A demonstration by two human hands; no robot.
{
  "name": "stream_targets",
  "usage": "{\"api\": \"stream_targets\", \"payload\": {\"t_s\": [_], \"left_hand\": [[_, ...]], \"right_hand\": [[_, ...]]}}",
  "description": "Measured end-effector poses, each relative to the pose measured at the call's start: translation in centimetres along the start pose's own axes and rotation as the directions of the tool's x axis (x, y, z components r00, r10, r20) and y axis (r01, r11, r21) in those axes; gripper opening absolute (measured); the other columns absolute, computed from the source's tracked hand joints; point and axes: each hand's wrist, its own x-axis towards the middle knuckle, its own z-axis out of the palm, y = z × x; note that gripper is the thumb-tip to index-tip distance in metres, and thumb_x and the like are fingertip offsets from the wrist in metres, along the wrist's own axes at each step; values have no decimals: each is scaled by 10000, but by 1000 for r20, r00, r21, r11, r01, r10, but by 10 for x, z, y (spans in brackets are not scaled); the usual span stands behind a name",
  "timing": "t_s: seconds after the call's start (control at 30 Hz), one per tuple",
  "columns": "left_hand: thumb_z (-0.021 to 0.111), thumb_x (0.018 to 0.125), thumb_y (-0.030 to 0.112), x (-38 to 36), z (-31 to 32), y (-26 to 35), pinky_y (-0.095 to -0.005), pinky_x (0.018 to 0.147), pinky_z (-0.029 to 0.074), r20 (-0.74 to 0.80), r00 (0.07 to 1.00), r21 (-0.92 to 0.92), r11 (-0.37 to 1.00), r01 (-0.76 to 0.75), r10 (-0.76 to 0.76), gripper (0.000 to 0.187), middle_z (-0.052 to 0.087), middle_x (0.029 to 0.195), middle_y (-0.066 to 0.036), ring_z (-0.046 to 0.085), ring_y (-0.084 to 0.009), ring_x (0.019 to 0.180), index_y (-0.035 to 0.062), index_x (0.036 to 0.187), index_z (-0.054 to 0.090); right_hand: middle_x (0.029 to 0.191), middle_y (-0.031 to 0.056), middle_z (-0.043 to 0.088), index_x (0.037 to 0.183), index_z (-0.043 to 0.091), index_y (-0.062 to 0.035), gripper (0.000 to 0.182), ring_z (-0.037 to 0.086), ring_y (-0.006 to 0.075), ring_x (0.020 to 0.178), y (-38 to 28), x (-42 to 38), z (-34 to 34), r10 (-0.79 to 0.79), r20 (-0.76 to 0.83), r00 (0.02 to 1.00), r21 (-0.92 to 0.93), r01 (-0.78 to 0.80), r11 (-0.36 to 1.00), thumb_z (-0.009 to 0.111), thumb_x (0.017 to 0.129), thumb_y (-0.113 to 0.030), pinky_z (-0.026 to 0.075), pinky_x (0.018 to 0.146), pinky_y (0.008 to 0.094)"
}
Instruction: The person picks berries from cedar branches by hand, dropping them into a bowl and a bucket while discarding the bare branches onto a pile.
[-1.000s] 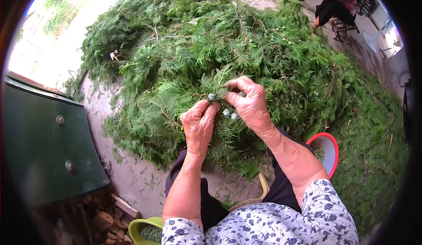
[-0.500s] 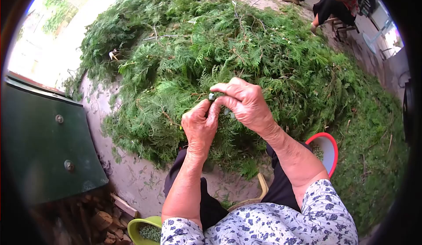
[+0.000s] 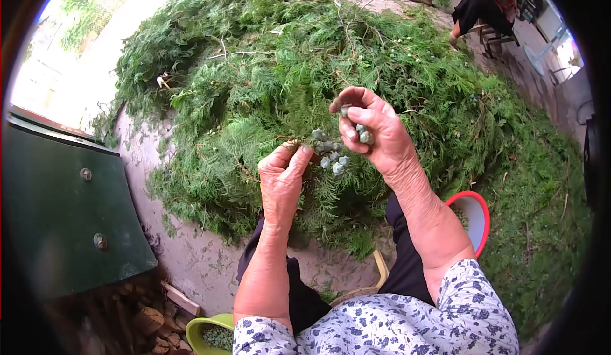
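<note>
Daylight: bright, entered from the far left, where the outdoor background (image 3: 70, 62) washed out in white glare. Shadows: soft, darkest among the logs (image 3: 143, 320), near left. Frame: black-rimmed, wide-angle, curved at the edges; central foliage (image 3: 300, 108) slightly blurred.

Right hand (image 3: 380, 130) lifted away, cone cluster (image 3: 331, 154) uncovered

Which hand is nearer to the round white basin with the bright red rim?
Right. The right hand is raised beyond and left of the basin; the left hand is farther left.
</note>
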Motion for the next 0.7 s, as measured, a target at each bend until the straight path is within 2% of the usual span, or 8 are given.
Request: {"api": "stream_targets", "payload": {"t_s": [0.03,0.1,0.17,0.27,0.43,0.57,0.63,0.7], "left_hand": [[633,798,92,1,-3,3,-205,553,394,25,997,-52,996,77,-76,92,643,726,-14,500,-54,584,7,829,651],[634,781,74,2,-2,1,-204,575,406,29,997,-124,989,75,-72,93,642,741,-17,513,-59,603,4,841,648],[632,742,31,3,-2,0,-211,638,437,42,997,-184,980,75,-69,140,638,788,-23,546,-75,665,-3,878,639],[629,745,7,2,-2,0,-185,607,412,68,993,-148,983,107,-97,155,621,791,17,514,-32,668,-3,899,635],[632,738,-13,0,4,3,-179,589,405,74,996,-90,994,54,-47,169,617,773,28,510,-28,649,1,907,638],[649,752,-3,2,0,0,-180,591,409,124,990,-60,996,72,-64,166,622,758,27,506,-22,643,6,918,648],[655,755,3,2,-1,3,-181,593,410,137,988,-35,996,78,-73,155,623,756,29,505,-20,648,6,910,653],[660,758,9,2,-1,4,-182,596,410,149,985,-8,996,85,-83,145,624,754,31,504,-17,653,5,902,658]], "right_hand": [[847,56,587,984,539,-25,159,508,62,552,2,1,-7,18,-3,1000,47,-18,999,572,848,-100,330,383,186],[826,52,588,963,549,-9,147,498,65,532,3,1,-10,35,-6,999,94,-34,995,573,849,-98,324,384,184],[728,4,581,927,590,-8,147,477,46,500,6,-2,-6,68,-144,987,-385,-119,915,603,847,-131,332,396,177],[668,-25,568,924,634,-10,184,462,20,493,18,1,-4,-112,-25,993,-801,47,597,633,835,-171,362,418,178],[733,18,623,852,642,9,200,565,80,687,17,1,0,-82,38,996,-879,72,471,680,779,-173,462,629,239],[727,18,620,846,644,6,190,562,73,689,20,1,1,-83,-10,997,-855,35,517,685,766,-162,460,629,240],[703,61,643,832,656,-10,173,579,96,637,21,2,1,-99,14,995,-819,69,569,685,750,-160,467,589,262],[700,55,641,846,655,-10,179,574,94,635,23,2,-1,-111,28,993,-846,83,526,678,761,-165,466,589,263]]}}
